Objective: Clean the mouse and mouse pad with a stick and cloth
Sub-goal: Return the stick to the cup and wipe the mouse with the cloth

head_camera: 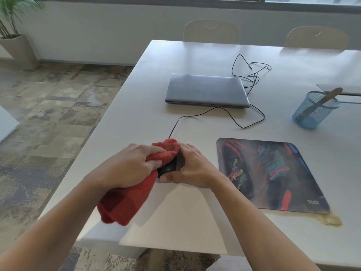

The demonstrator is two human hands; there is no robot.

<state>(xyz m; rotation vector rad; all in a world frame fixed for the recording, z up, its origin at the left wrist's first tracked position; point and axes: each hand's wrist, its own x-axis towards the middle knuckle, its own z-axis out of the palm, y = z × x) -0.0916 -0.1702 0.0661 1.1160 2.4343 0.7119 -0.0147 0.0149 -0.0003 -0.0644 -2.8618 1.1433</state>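
On the white table (195,212), the left hand (129,167) grips a bunched red cloth (127,200), fingers curled round it, and presses its upper fold onto a black mouse (167,169) that sits near the table's left edge. Most of the cloth hangs down below the hand toward 7 o'clock. The right hand (192,169) grasps the mouse from its right side, with the thumb lying along the near edge and the fingers curved over the far side, so only a small dark patch of the mouse shows between the two hands. A black cable (214,108) leaves the mouse at 12 o'clock and loops across the table to the right side of a closed grey laptop (205,89), which lies at 1 o'clock from the hands. The mouse pad (271,173), dark with red and teal swirls, lies flat at 3 o'clock from the mouse, just beside the right hand but apart from it; pale specks sit on its left part, and a yellowish smear (330,220) spreads on the table at its near right corner. At 2 o'clock, well apart, a blue mesh cup (314,112) stands upright with a flat stick (324,100) leaning in it. Two chairs (211,30) stand at the far edge of the table, and a potted plant (11,26) stands on the floor at 10 o'clock.
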